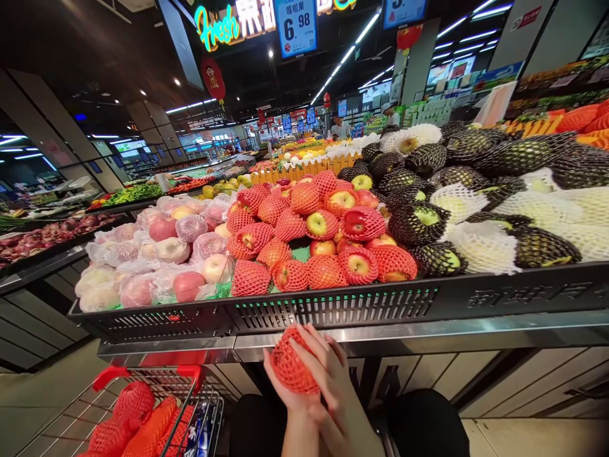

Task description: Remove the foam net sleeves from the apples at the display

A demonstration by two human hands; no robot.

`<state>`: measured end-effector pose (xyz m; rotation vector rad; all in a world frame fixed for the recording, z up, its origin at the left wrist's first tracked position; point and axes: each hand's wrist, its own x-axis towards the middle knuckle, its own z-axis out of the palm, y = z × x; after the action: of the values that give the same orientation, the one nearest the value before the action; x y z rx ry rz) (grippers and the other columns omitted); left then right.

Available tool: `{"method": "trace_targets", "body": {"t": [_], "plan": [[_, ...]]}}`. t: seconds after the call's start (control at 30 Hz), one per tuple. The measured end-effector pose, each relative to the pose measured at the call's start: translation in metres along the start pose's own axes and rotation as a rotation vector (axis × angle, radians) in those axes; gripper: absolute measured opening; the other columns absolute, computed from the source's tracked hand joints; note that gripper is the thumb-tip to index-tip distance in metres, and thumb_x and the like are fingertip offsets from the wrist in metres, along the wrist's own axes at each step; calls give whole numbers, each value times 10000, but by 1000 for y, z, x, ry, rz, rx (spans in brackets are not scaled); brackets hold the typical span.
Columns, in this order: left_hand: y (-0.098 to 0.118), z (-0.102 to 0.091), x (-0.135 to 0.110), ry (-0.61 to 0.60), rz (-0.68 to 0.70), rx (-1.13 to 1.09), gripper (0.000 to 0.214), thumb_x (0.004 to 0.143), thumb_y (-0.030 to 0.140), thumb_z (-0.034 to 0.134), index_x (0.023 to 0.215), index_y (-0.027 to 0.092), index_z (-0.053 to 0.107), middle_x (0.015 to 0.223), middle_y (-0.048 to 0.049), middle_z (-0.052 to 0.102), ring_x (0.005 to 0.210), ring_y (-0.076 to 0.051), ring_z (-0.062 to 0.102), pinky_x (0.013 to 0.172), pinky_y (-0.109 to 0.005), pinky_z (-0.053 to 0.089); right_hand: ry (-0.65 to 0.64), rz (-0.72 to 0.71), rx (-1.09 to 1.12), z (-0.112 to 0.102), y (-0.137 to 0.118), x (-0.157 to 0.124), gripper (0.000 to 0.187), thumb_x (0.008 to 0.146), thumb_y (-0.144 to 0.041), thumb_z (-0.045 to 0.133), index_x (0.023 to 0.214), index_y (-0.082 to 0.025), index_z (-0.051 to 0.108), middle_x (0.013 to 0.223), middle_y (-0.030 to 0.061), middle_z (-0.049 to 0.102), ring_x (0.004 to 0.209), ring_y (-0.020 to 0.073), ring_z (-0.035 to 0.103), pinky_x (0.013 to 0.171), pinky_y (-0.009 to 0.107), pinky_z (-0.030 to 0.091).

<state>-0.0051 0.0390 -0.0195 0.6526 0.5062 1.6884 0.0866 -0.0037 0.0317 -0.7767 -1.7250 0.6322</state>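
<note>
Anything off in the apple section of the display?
Nothing visibly spilled. Slightly odd: a gap in the red-netted apple pile bares the green liner, and the apple just right of it looks unnetted, unlike most neighbours.

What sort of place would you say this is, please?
Most likely a supermarket's produce section: net-wrapped apples are piled up for display, a blue price sign hangs overhead, and a shopping cart stands close by.

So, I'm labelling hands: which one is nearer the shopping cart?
Left: the left hand is right of the shopping cart, cupping the netted fruit; the right hand is farther right, partly over the fruit.
</note>
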Motion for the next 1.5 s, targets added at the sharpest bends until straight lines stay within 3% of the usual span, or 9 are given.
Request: {"method": "trace_targets", "body": {"t": [0.1,0.2,0.3,0.5,0.73,0.83,0.97,1.27,1.5], "plan": [[2,5,0,172,-92,-176,542,818,658,516,922,206,796,905,-116,780,882,-254,727,838,-384,567,178,96,121,-4,6,6,576,998,-595,349,1455,-276,496,1571,73,370,1425,336,369,1170,507,292],[5,16,-5,235,113,-44,577,770,676,548,857,166,804,844,-124,777,795,-280,722,730,-389,584,286,170,272,0,16,6,609,992,-629,331,1442,-261,511,1561,73,391,1432,318,364,1184,501,282],[10,23,-11,75,328,261,635,784,712,516,839,152,810,855,-131,776,811,-293,713,749,-384,581,312,268,397,9,21,0,505,1015,-542,375,1386,-263,575,1482,64,507,1378,289,452,1184,467,311],[25,23,-14,-222,518,653,406,946,428,432,967,221,780,993,-45,770,928,-202,694,872,-277,528,370,200,468,10,20,-5,328,1024,-389,447,1225,-325,698,1367,-10,623,1270,212,573,1110,311,429],[21,28,-16,-104,498,546,407,925,436,455,926,204,789,954,-53,776,909,-210,705,843,-276,544,312,224,438,7,21,-1,412,1018,-500,417,1317,-322,637,1428,18,568,1336,238,504,1142,357,378],[14,28,-16,-23,486,460,445,929,440,429,893,189,795,888,-71,778,852,-228,712,781,-303,564,453,188,435,12,25,-2,561,986,-645,339,1335,-306,618,1457,28,534,1389,267,429,1176,407,313],[9,20,-15,-100,602,572,450,939,442,414,955,189,786,951,-76,772,896,-232,705,826,-319,562,533,117,441,15,27,-5,624,971,-693,293,1289,-298,656,1383,46,605,1322,298,506,1147,466,349],[8,12,-13,-173,694,743,391,944,373,423,1049,207,761,1057,-81,754,965,-234,691,871,-346,555,374,157,410,5,22,0,326,1037,-361,433,1204,-336,713,1295,-8,674,1210,183,618,1067,274,456],[8,20,-10,-34,615,609,420,946,381,397,916,204,776,917,-65,764,868,-220,698,794,-322,567,477,76,423,11,31,-6,555,1004,-628,302,1235,-301,686,1382,28,595,1270,230,559,1051,317,467]]}}
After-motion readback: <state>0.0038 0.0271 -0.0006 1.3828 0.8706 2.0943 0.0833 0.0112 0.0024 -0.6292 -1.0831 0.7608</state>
